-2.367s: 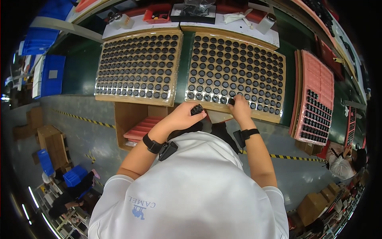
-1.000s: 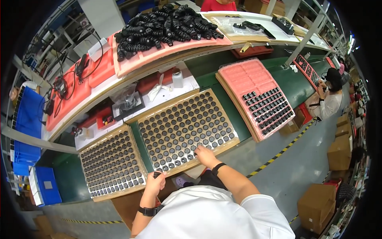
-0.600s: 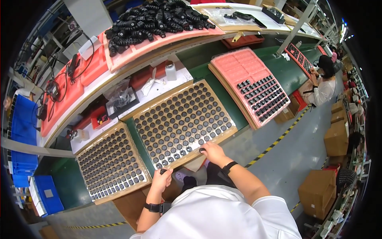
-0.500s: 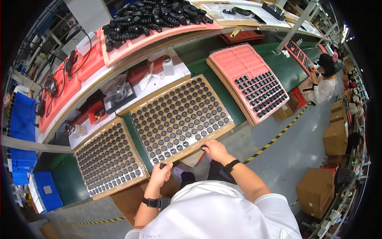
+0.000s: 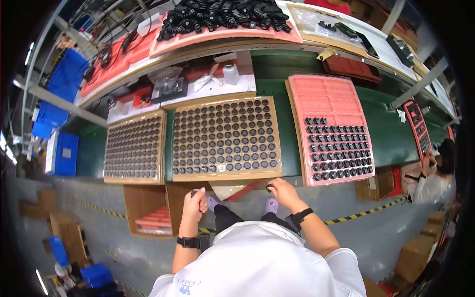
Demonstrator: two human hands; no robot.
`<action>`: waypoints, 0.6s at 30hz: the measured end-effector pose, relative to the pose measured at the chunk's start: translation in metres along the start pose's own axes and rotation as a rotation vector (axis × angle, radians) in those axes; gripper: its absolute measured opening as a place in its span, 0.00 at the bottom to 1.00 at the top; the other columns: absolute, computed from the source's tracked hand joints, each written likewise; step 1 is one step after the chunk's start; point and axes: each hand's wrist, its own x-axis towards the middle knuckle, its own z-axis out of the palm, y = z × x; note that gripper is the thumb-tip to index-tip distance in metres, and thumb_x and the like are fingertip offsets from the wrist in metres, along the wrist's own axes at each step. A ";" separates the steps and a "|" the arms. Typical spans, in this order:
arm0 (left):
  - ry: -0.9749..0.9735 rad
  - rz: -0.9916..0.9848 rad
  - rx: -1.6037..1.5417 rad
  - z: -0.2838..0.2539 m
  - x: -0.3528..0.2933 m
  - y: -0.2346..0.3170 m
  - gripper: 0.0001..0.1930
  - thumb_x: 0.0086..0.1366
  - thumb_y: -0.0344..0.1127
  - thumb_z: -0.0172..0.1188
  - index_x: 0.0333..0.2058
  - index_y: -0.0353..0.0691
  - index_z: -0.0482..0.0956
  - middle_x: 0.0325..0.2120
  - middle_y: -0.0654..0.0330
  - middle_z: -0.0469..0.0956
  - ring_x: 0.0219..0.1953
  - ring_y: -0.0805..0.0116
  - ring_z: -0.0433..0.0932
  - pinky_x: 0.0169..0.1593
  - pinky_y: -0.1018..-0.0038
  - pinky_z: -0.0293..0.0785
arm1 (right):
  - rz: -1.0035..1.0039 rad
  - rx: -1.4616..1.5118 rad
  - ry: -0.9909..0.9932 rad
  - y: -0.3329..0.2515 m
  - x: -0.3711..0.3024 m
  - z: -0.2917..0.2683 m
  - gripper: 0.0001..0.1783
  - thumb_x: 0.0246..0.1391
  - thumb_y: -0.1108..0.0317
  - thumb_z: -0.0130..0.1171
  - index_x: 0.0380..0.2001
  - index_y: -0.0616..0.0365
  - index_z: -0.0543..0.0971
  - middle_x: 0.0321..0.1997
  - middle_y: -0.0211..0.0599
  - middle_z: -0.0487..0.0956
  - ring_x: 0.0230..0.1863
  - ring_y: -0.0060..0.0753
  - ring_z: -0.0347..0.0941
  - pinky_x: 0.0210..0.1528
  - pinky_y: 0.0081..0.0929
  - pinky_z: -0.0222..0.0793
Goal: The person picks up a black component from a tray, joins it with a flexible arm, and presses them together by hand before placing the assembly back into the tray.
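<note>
My left hand [image 5: 195,204] is closed, with a small black part [image 5: 193,194] sticking out between thumb and fingers; its exact kind is too small to make out. In my right hand [image 5: 284,193], a small round black part [image 5: 268,188] is pinched at the fingertips. Both hands are just in front of the near edge of the middle tray [image 5: 232,175]. That tray bears rows of round black pieces. Beside it on the right, a pink tray [image 5: 324,94] holds rows of black parts in its nearer portion, with bare pockets at its far end.
Another tray [image 5: 133,180] of round black pieces lies to the left. A shelf [image 5: 198,49] above carries a heap of black ribbed parts [image 5: 222,17]. Below are an open cardboard box [image 5: 131,208] and a metal post [image 5: 420,81]. A co-worker [image 5: 435,180] sits far right.
My view has turned, so the trays appear squarer and shifted. Both hands have drawn slightly back from the middle tray's near edge, each still holding its small black part.
</note>
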 end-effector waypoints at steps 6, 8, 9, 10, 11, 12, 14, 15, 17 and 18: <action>0.029 0.141 -0.170 0.056 -0.024 0.010 0.18 0.62 0.37 0.54 0.15 0.43 0.61 0.08 0.67 0.57 0.09 0.76 0.56 0.13 0.78 0.51 | -0.006 0.116 -0.059 0.032 -0.035 -0.039 0.10 0.52 0.64 0.54 0.36 0.58 0.74 0.37 0.40 0.75 0.41 0.46 0.72 0.41 0.38 0.68; 0.047 0.163 -0.181 0.070 -0.029 0.011 0.18 0.63 0.37 0.54 0.15 0.43 0.61 0.09 0.67 0.57 0.09 0.76 0.56 0.13 0.78 0.52 | 0.005 0.125 -0.026 0.045 -0.042 -0.039 0.10 0.52 0.64 0.54 0.35 0.58 0.74 0.36 0.41 0.75 0.40 0.47 0.72 0.40 0.39 0.68; 0.052 0.178 -0.178 0.075 -0.031 0.010 0.18 0.63 0.36 0.53 0.15 0.43 0.61 0.09 0.67 0.58 0.09 0.76 0.56 0.13 0.78 0.52 | 0.017 0.130 -0.010 0.050 -0.045 -0.040 0.10 0.52 0.64 0.54 0.35 0.58 0.74 0.36 0.41 0.75 0.39 0.48 0.72 0.39 0.39 0.68; 0.057 0.192 -0.176 0.080 -0.031 0.008 0.18 0.63 0.36 0.53 0.15 0.43 0.61 0.09 0.67 0.58 0.09 0.76 0.57 0.14 0.78 0.53 | 0.015 0.127 -0.023 0.057 -0.048 -0.042 0.10 0.52 0.64 0.54 0.35 0.58 0.74 0.36 0.41 0.75 0.39 0.48 0.72 0.39 0.39 0.68; 0.070 0.186 -0.184 0.083 -0.031 0.003 0.18 0.63 0.36 0.53 0.15 0.43 0.61 0.09 0.67 0.58 0.09 0.76 0.57 0.14 0.78 0.53 | 0.004 0.129 -0.030 0.057 -0.050 -0.046 0.10 0.52 0.64 0.54 0.35 0.58 0.74 0.36 0.42 0.75 0.39 0.48 0.72 0.39 0.39 0.68; 0.066 0.177 -0.192 0.087 -0.029 -0.003 0.18 0.63 0.36 0.53 0.15 0.43 0.61 0.09 0.66 0.58 0.10 0.76 0.57 0.14 0.78 0.53 | -0.006 0.132 -0.038 0.058 -0.052 -0.051 0.10 0.52 0.64 0.54 0.35 0.58 0.74 0.36 0.42 0.75 0.39 0.48 0.72 0.39 0.39 0.68; 0.055 0.153 -0.203 0.093 -0.031 -0.015 0.18 0.63 0.36 0.53 0.16 0.43 0.61 0.09 0.66 0.59 0.10 0.76 0.57 0.14 0.78 0.54 | -0.011 0.135 -0.063 0.058 -0.062 -0.057 0.10 0.52 0.64 0.54 0.35 0.59 0.74 0.36 0.42 0.75 0.39 0.48 0.72 0.39 0.39 0.68; 0.068 0.145 -0.212 0.095 -0.033 -0.021 0.18 0.63 0.36 0.53 0.16 0.43 0.61 0.09 0.66 0.59 0.10 0.76 0.57 0.14 0.78 0.54 | -0.003 0.112 -0.072 0.060 -0.067 -0.061 0.10 0.52 0.64 0.54 0.35 0.59 0.74 0.36 0.43 0.75 0.38 0.48 0.72 0.39 0.39 0.68; 0.088 0.133 -0.252 0.100 -0.033 -0.028 0.18 0.63 0.38 0.52 0.16 0.43 0.61 0.10 0.67 0.58 0.10 0.77 0.56 0.15 0.79 0.53 | -0.003 0.058 -0.083 0.066 -0.067 -0.071 0.11 0.52 0.64 0.55 0.35 0.59 0.73 0.36 0.43 0.75 0.38 0.48 0.72 0.39 0.39 0.68; 0.099 0.128 -0.276 0.103 -0.034 -0.031 0.18 0.64 0.39 0.52 0.16 0.44 0.61 0.10 0.67 0.57 0.10 0.77 0.56 0.15 0.79 0.52 | -0.015 0.051 -0.100 0.072 -0.069 -0.074 0.11 0.52 0.64 0.55 0.35 0.59 0.73 0.36 0.43 0.75 0.38 0.48 0.72 0.39 0.39 0.68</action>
